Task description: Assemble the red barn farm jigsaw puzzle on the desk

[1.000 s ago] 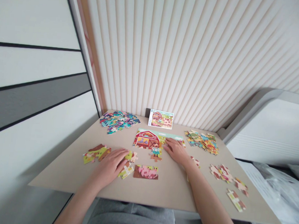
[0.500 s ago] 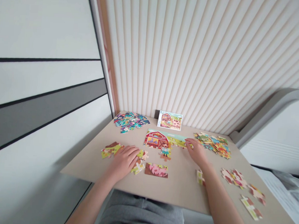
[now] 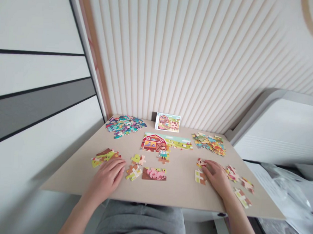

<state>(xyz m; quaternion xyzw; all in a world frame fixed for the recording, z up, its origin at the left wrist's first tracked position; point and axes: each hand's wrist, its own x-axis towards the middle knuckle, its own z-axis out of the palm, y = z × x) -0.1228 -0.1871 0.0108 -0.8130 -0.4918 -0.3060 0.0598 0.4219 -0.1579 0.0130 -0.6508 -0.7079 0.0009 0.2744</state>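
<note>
My left hand (image 3: 108, 174) lies palm down with fingers stretched, over the near edge of a cluster of green and brown puzzle pieces (image 3: 104, 156). My right hand (image 3: 218, 176) has its fingertips on a brown-and-white cow-patterned puzzle piece (image 3: 200, 162), just above a fence puzzle piece (image 3: 199, 177). Between the hands is a joined pink pig strip (image 3: 154, 174). Behind it stands the partly joined farm puzzle (image 3: 155, 142) with its red barn, and a farmer section (image 3: 164, 155) hangs from its lower edge. Loose green pieces (image 3: 136, 159) lie left of the pig strip.
A reference picture card (image 3: 168, 122) leans at the wall. Purple-blue pieces (image 3: 125, 125) are heaped at back left, orange-green pieces (image 3: 210, 144) at back right. Cow pieces (image 3: 232, 173) and a fence strip (image 3: 242, 197) lie beyond my right hand. The table's front edge (image 3: 151, 202) meets my lap.
My right hand has left the farm puzzle's right end and come down to the cow-patterned piece, now above the fence piece. My left hand has drawn back from the green pieces. The view has shifted.
</note>
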